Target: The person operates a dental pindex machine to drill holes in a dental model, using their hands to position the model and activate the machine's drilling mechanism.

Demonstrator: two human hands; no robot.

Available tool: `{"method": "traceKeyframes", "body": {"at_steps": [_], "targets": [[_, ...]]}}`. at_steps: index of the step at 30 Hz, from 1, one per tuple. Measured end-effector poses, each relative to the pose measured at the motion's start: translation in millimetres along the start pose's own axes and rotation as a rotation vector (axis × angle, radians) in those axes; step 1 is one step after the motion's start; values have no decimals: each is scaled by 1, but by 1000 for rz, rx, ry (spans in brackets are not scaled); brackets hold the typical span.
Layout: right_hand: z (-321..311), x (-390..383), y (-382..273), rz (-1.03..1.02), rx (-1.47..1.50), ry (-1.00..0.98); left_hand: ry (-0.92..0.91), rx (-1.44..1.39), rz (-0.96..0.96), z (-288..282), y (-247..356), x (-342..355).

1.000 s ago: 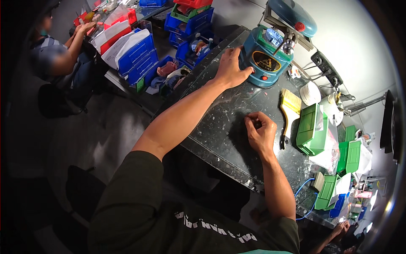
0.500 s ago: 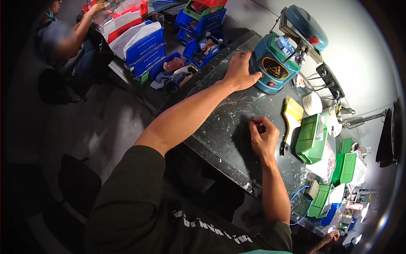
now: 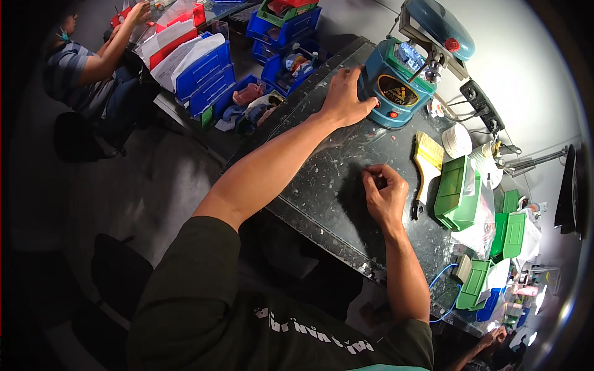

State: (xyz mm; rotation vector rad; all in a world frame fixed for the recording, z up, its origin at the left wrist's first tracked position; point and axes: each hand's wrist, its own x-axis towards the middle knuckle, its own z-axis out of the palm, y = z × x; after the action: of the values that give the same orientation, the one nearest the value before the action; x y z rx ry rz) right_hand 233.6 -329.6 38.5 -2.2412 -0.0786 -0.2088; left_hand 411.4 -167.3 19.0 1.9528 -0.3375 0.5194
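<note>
A teal-blue benchtop machine (image 3: 396, 102) stands at the far end of the dark worktable, with its padded lid (image 3: 440, 28) raised on a metal frame. Something light blue and crumpled (image 3: 411, 57) sits in its top. My left hand (image 3: 348, 99) rests against the machine's near left side, thumb on the front beside a red button (image 3: 393, 114) and fingers apart. Closer to me, my right hand (image 3: 387, 190) hovers over or lies on the tabletop, its fingers curled and thumb and forefinger pressed together. Whether anything is pinched there is hidden.
Right of my right hand lie a wide paintbrush (image 3: 427, 164), a white roll (image 3: 456, 140) and a green bin (image 3: 455, 195). A power strip (image 3: 481, 105) is by the wall. Blue bins (image 3: 207, 74) with papers stand far left, near a seated person (image 3: 83, 74). More green bins (image 3: 475, 281) sit right.
The view has shifted slightly, moving the machine and bins a little up and left in the picture. Both my hands keep nearly the same pose.
</note>
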Motion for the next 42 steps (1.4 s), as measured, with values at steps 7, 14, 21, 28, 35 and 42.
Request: {"method": "traceKeyframes", "body": {"at_steps": [7,14,21,28,35,42], "targets": [[2,1,6,-37,8,6,-17,-16,5,0,-4,1],[2,0,7,-41,23,15,37,21,19,2,-2,-1],[1,0,4,-38,21,10,4,23,-18,0,1,-1],[1,0,4,-36,36,3,14,20,-5,-2,1,-1],[2,-1,2,-21,12,15,20,10,12,-1,2,-2],[2,0,4,-39,33,30,14,14,28,-1,1,1]]}}
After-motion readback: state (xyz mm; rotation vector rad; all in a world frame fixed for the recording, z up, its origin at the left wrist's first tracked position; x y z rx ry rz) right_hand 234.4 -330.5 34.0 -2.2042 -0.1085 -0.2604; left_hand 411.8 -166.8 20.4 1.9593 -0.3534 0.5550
